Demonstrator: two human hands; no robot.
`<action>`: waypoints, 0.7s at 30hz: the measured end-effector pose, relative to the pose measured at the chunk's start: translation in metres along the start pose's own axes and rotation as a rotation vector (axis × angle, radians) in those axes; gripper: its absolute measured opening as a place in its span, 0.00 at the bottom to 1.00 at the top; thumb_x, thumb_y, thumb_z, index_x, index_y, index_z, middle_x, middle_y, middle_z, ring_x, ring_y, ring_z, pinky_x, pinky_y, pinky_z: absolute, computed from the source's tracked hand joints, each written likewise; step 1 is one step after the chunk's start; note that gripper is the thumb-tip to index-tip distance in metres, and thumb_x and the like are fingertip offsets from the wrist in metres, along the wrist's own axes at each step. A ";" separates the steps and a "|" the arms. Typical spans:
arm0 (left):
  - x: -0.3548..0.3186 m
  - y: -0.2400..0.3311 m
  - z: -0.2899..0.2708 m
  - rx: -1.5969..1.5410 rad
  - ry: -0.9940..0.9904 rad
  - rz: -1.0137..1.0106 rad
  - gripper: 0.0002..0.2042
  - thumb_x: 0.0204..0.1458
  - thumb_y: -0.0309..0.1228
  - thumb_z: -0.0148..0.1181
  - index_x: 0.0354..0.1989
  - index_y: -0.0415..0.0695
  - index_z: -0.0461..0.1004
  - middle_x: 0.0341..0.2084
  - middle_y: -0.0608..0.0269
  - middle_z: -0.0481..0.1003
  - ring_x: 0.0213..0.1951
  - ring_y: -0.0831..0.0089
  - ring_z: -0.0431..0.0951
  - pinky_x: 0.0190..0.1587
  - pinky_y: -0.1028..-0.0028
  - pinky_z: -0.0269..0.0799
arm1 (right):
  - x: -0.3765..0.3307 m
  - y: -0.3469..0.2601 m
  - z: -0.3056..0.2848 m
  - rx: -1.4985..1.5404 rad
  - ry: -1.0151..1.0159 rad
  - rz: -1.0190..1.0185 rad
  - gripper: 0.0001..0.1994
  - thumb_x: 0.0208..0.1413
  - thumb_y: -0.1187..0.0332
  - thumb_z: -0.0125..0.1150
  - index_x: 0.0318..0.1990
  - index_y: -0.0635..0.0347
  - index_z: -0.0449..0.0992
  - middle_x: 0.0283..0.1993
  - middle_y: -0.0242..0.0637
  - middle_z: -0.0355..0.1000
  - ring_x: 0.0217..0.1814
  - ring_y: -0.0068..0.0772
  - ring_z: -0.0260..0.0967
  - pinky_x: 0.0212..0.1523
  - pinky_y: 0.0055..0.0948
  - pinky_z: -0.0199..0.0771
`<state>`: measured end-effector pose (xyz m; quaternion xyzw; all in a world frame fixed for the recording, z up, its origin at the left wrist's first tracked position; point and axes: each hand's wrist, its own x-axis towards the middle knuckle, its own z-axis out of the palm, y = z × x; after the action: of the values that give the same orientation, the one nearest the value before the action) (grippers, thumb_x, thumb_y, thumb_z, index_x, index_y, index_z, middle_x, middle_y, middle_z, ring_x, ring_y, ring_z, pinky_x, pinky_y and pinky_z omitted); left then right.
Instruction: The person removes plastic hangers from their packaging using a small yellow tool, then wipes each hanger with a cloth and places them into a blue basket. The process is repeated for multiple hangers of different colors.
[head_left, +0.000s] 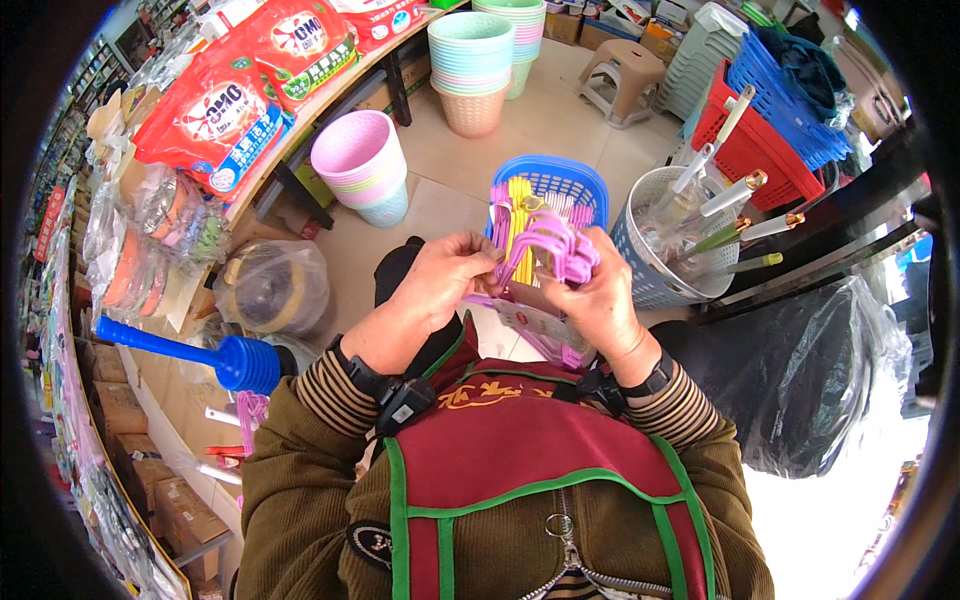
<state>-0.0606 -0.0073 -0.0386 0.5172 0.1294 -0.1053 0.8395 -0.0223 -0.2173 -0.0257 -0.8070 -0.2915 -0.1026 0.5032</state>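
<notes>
Blue basket: a slotted blue basket (565, 185) stands on the floor just beyond the hands, with yellow, purple and pink hangers upright in it.
Grey basket: a grey mesh basket (650, 260) to the right holds long handled tools (725, 195) wrapped in clear film, leaning out to the right.
Red and blue crates: stacked crates (765, 130) behind the grey basket, dark cloth lying in the blue one on top.
Pails: a nested stack of pink pails (362, 165) to the left on the floor; further back, stacks of pale green and peach pails (472, 70).
Shelf: a long shelf (265, 160) runs along the left with red bags (225, 115) on it; its edge lies close beside the left arm (a blue plunger (215, 355) juts out from lower down).
Black bag: a big black plastic bag (815, 370) fills the right side, near the right elbow.
Open room: bare tiled floor (560, 100) lies between pails, stool (622, 75) and baskets; the gap about the hands is narrow.
Hangers: a bunch of pink hangers (550, 245) is held in front of the chest, above the blue basket's near rim.
Left hand: the left hand (435, 285) has its fingertips pinched on the bunch's left end.
Right hand: the right hand (595, 295) is curled round the bunch from the right, the hooks lying over its fingers.
</notes>
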 end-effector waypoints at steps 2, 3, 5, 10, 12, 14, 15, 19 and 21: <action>0.002 0.001 0.002 0.059 -0.015 0.060 0.05 0.58 0.24 0.60 0.37 0.35 0.73 0.28 0.61 0.75 0.28 0.72 0.76 0.34 0.73 0.75 | 0.005 -0.001 -0.007 0.100 0.008 0.122 0.19 0.44 0.73 0.72 0.45 0.66 0.75 0.35 0.36 0.75 0.37 0.27 0.72 0.40 0.28 0.75; 0.003 0.003 0.004 0.106 -0.004 0.071 0.05 0.57 0.23 0.60 0.37 0.35 0.73 0.28 0.60 0.75 0.28 0.72 0.76 0.34 0.73 0.75 | 0.008 -0.003 -0.010 0.159 0.003 0.233 0.19 0.45 0.73 0.72 0.46 0.65 0.75 0.35 0.34 0.76 0.37 0.22 0.73 0.40 0.26 0.75; 0.003 0.011 0.005 0.286 -0.057 0.181 0.10 0.55 0.22 0.60 0.44 0.35 0.72 0.36 0.58 0.76 0.35 0.72 0.77 0.40 0.73 0.75 | 0.014 -0.007 -0.019 0.293 -0.031 0.252 0.19 0.48 0.74 0.70 0.49 0.65 0.74 0.39 0.32 0.78 0.39 0.17 0.73 0.42 0.23 0.77; 0.009 0.027 0.023 0.860 -0.180 0.616 0.21 0.54 0.29 0.66 0.54 0.35 0.68 0.49 0.54 0.75 0.51 0.68 0.75 0.57 0.67 0.70 | 0.033 -0.018 -0.035 0.453 -0.052 0.272 0.20 0.51 0.76 0.67 0.52 0.64 0.74 0.41 0.29 0.77 0.42 0.17 0.72 0.46 0.23 0.76; 0.014 0.037 0.032 0.991 -0.211 0.577 0.21 0.56 0.35 0.66 0.54 0.36 0.69 0.43 0.58 0.76 0.45 0.73 0.76 0.51 0.70 0.72 | 0.043 -0.021 -0.042 0.493 -0.068 0.249 0.20 0.52 0.74 0.68 0.53 0.63 0.74 0.43 0.29 0.77 0.44 0.17 0.72 0.48 0.23 0.75; 0.025 0.050 0.042 0.899 -0.214 0.430 0.19 0.59 0.38 0.63 0.52 0.37 0.72 0.37 0.62 0.76 0.39 0.77 0.74 0.45 0.73 0.71 | 0.055 -0.021 -0.048 0.521 -0.052 0.256 0.21 0.51 0.73 0.70 0.53 0.62 0.74 0.43 0.30 0.77 0.43 0.17 0.71 0.47 0.22 0.74; 0.030 0.057 0.046 0.854 -0.210 0.355 0.19 0.60 0.40 0.62 0.50 0.37 0.73 0.34 0.65 0.75 0.37 0.79 0.73 0.41 0.74 0.71 | 0.060 -0.020 -0.052 0.538 -0.045 0.250 0.22 0.51 0.72 0.71 0.53 0.62 0.74 0.43 0.30 0.77 0.43 0.17 0.71 0.47 0.22 0.74; 0.036 0.080 0.052 0.550 -0.145 0.320 0.18 0.60 0.47 0.61 0.39 0.42 0.75 0.20 0.73 0.66 0.23 0.84 0.64 0.28 0.76 0.63 | 0.076 -0.010 -0.069 0.721 -0.001 0.360 0.24 0.55 0.67 0.70 0.57 0.63 0.72 0.48 0.34 0.74 0.47 0.23 0.70 0.51 0.24 0.71; 0.039 0.093 0.046 0.516 -0.071 0.225 0.17 0.59 0.47 0.62 0.34 0.45 0.73 0.18 0.75 0.62 0.21 0.83 0.60 0.26 0.75 0.60 | 0.078 -0.005 -0.074 0.752 0.222 0.305 0.21 0.60 0.71 0.62 0.60 0.61 0.69 0.53 0.37 0.72 0.53 0.24 0.68 0.53 0.23 0.69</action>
<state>0.0106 -0.0088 0.0467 0.7207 0.0107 -0.0591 0.6906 0.0477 -0.2518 0.0490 -0.5849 -0.1298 0.0003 0.8007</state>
